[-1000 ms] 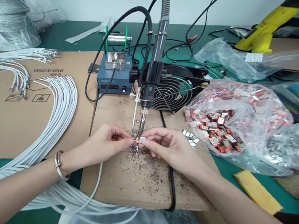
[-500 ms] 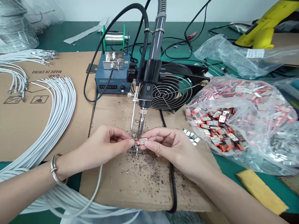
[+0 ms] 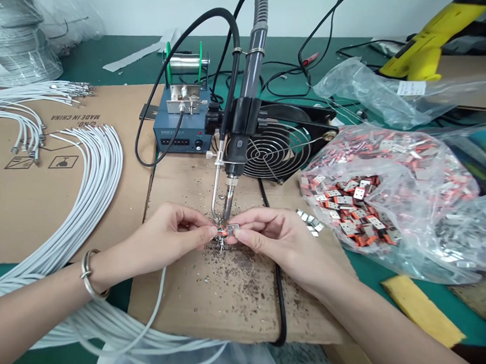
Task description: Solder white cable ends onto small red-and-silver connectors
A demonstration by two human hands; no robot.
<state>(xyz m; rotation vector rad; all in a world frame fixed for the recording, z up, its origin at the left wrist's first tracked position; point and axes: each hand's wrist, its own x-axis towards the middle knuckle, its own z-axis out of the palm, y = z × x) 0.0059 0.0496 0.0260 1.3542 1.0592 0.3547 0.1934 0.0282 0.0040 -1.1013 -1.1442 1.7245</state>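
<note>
Between thumb and fingers, my right hand (image 3: 274, 237) pinches a small USB connector (image 3: 232, 229) with a metal shell and orange plastic. My left hand (image 3: 184, 234) is closed on the end of a white cable (image 3: 161, 295), which hangs down from under the palm; the wire tips by the fingertips are too small to make out. Cable end and connector meet right under the soldering iron's tip (image 3: 227, 211). Beside that tip comes down the thin metal solder feed tube (image 3: 215, 197). The iron (image 3: 240, 133) is held in a stand above both hands.
A blue solder feeder (image 3: 180, 120) with a solder reel (image 3: 185, 63) stands behind, left of a black fan (image 3: 278, 150). Bundled white cables (image 3: 100, 184) lie left. At right are a bag of orange connectors (image 3: 358, 203), loose metal shells (image 3: 309, 222) and a yellow sponge (image 3: 423, 311). Cardboard (image 3: 184, 304) lies underneath.
The connector has turned in my right fingers: its plain metal face showed before, and now a darker face with orange spots shows. Both hands stay almost in place under the iron.
</note>
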